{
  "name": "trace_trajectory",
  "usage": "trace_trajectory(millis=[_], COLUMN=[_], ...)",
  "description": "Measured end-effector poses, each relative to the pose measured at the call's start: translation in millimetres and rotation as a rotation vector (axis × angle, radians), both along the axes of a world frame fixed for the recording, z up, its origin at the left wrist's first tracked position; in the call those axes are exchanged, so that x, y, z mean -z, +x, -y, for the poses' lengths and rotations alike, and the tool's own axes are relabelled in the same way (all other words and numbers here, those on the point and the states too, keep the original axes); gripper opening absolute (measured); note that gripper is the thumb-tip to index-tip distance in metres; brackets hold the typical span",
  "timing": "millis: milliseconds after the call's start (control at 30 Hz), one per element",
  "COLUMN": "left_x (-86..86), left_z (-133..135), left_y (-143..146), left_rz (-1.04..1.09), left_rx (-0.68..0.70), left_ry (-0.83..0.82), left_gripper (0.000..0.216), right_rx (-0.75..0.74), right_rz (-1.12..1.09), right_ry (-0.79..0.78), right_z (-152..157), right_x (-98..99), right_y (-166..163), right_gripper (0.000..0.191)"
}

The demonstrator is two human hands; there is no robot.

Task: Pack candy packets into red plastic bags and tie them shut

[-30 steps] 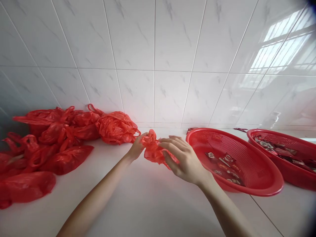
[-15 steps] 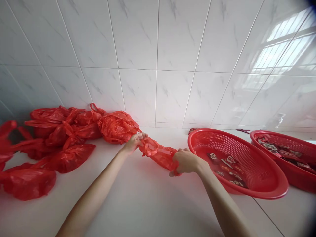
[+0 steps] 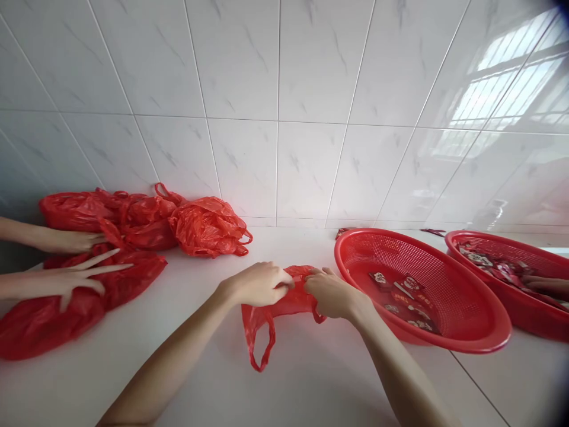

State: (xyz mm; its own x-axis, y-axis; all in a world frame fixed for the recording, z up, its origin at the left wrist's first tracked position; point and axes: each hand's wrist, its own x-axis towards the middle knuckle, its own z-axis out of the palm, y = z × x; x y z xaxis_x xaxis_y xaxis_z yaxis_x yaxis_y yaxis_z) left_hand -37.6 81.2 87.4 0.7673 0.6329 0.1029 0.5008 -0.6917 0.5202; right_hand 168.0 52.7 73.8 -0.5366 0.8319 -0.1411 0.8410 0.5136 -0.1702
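Note:
Between my hands, low over the white counter, is a thin red plastic bag with its loop handles hanging toward me. My left hand grips the bag's left side, fingers curled in. On the other side my right hand pinches the bag near its opening, with some fingertips hidden in the plastic. Just right of that hand stands a red perforated basket, holding several small dark-red printed packets at its bottom.
A crumpled bundle of red bags lies by the tiled wall. Left of it are filled red bags, with another person's hands on them. A second red basket of packets is at far right, with a hand in it.
Both hands have drawn closer together, and the stretched bag now hangs with a handle loop toward me. Another person's hands have appeared on the left bags, and a hand in the far-right basket.

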Motion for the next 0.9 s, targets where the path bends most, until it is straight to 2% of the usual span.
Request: trace_trajectory(millis=[67,167,233,333,400,467,533,600,700,767,900], left_x=[17.6,38.4,45.1,45.9,43.3,41.1,42.1,47.9,61.6,67.9,62.2], left_z=[-8,-21,-26,-24,-21,-17,-15,-17,-26,-34,-44], left_y=[6,9,9,10,13,17,21,24,22,15,-6], left_rz=[-0.115,-0.16,-0.229,-0.328,-0.287,-0.169,-0.047,-0.026,-0.154,-0.218,-0.229], left_rx=[-0.097,-0.189,-0.247,-0.318,-0.253,-0.096,0.058,0.081,-0.149,-0.284,-0.39], left_ry=[0.085,0.202,0.259,0.303,0.344,0.321,0.206,0.091,0.069,0.085,0.095], left_gripper=[0.024,0.023,0.024,0.028,0.031,0.039,0.041,0.037,0.023,0.022,0.009], right_rx=[-0.011,0.019,0.019,-0.032,-0.051,-0.054,-0.06,-0.064,-0.059,-0.043,0.002], right_rz=[0.042,0.048,0.025,0.017,0.012,0.002,-0.001,0.008,-0.018,-0.056,0.033], right_ry=[-0.014,0.001,-0.009,-0.035,-0.029,-0.026,-0.023,-0.024,-0.032,-0.027,0.009], right_z=[4,7,7,6,5,5,6,6,8,9,10], right_x=[-3.4,-6.0,-5.4,-2.6,-0.4,1.7,3.6,5.6,8.3,9.1,5.6], right_y=[2,5,6,7,7,6,5,4,4,4,2], right_gripper=[0.04,0.041,0.041,0.04,0.04,0.04,0.041,0.043,0.042,0.041,0.043])
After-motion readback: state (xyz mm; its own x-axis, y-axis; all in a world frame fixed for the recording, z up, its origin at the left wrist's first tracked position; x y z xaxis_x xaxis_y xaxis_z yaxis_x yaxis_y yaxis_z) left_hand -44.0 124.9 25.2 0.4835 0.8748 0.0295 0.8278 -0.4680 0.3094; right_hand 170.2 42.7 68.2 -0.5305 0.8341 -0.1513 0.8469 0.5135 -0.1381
